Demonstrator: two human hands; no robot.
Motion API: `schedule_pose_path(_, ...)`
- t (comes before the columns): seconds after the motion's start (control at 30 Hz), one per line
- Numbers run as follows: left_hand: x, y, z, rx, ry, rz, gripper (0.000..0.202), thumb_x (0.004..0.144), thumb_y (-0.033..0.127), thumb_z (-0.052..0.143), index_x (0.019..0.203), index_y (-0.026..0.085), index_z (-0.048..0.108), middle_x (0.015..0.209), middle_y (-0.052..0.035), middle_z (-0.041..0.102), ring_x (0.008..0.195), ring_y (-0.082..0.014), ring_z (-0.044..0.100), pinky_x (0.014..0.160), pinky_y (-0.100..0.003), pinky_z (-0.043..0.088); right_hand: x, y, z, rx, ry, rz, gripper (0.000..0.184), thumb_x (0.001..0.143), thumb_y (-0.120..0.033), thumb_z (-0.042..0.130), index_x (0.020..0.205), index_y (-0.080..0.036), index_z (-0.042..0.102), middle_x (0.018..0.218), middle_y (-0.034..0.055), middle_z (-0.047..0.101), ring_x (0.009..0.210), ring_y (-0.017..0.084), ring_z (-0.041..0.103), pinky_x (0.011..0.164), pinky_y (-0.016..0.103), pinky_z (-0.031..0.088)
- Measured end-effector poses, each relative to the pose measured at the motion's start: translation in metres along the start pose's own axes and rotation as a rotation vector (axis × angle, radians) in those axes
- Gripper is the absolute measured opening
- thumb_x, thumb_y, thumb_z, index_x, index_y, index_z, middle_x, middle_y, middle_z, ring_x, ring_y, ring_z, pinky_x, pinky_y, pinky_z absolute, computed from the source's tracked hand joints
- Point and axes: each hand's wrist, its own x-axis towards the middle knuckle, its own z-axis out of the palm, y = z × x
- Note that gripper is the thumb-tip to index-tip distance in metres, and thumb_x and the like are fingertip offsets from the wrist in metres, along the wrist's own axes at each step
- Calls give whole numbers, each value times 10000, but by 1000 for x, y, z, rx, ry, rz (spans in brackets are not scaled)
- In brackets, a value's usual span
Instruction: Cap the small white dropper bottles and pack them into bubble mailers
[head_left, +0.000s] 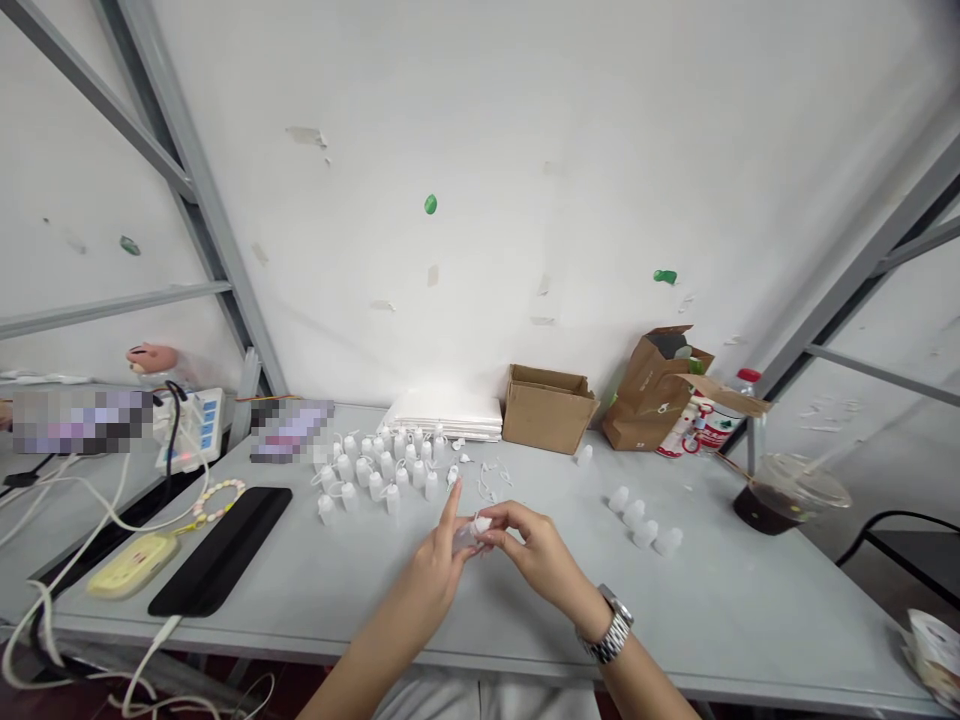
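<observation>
Close to the table's front middle, my left hand (441,550) grips a small translucent plastic bottle (464,538), its index finger pointing up past it. My right hand (541,548) pinches the white cap (483,523) at the bottle's top with thumb and fingertips; whether the cap is seated I cannot tell. Beyond my left hand stand several small capped bottles (376,487) in loose rows. Small loose white caps (460,444) and thin white strips (491,482) lie past my fingers. To the right are several similar translucent pieces (634,514), apparently uncapped bottles, and another single one (584,456).
Along the wall are a white stack (446,412), a cardboard box (546,418) and a paper bag (646,395). A lidded cup of dark drink (772,500) stands right. A black power bank-like slab (221,550), a yellow case (133,566) and cables lie left.
</observation>
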Motion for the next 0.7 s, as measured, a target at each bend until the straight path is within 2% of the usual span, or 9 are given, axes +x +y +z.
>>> schedule_pose_path(0.1,-2,-2,-1,35,-8,22,643,839,169,396,1417,288,142,1095,-48,656,1032,-182,600,909,-347,455,1,-2,-4,-53,-56,15,126,844,-306,541,845,-206,617,636,-29,623,616,134,605,653,255,470)
schedule_pose_path(0.2,-1,-2,0,89,-7,75,595,859,194,362,1411,287,160,1124,-43,641,1043,-177,589,922,-348,444,3,-3,-3,-198,-46,9,244,873,-323,488,694,-203,603,535,-34,575,503,124,538,552,239,434)
schedule_pose_path(0.23,-1,-1,0,106,3,76,584,863,205,356,1410,283,165,1129,-45,637,1043,-178,588,924,-348,442,3,-4,-3,-240,-18,-18,254,876,-323,482,688,-205,606,546,-26,583,514,129,539,553,243,432)
schedule_pose_path(0.3,1,2,-1,124,19,52,578,864,222,355,1408,279,169,1124,-45,637,1035,-184,591,921,-348,443,3,-4,-3,-280,27,-101,179,870,-306,496,797,-217,634,670,4,638,625,151,581,620,264,454)
schedule_pose_path(0.4,1,4,-3,97,-14,6,586,857,225,368,1406,283,171,1081,-45,652,973,-188,617,888,-355,462,1,-5,-5,-276,-19,-204,167,867,-264,503,987,-239,617,857,31,660,776,169,602,713,289,469)
schedule_pose_path(0.47,0,2,-3,69,-38,8,577,857,226,370,1401,283,183,1066,-48,655,939,-188,626,864,-359,475,1,-4,-5,-290,-56,-210,156,878,-249,482,940,-233,624,812,24,653,736,161,597,679,276,467)
schedule_pose_path(0.6,-1,-3,0,73,-12,56,540,866,219,344,1386,286,216,1120,-50,628,1007,-188,597,897,-375,459,0,-1,-2,-342,-2,-145,249,902,-261,430,725,-208,597,623,-6,592,559,135,531,540,242,414)
schedule_pose_path(0.7,0,-2,0,54,-30,42,548,858,200,338,1389,258,214,1102,-70,627,993,-198,605,892,-393,463,-2,-3,-3,-349,-19,-157,195,904,-265,433,803,-210,591,707,8,613,625,144,551,584,250,428)
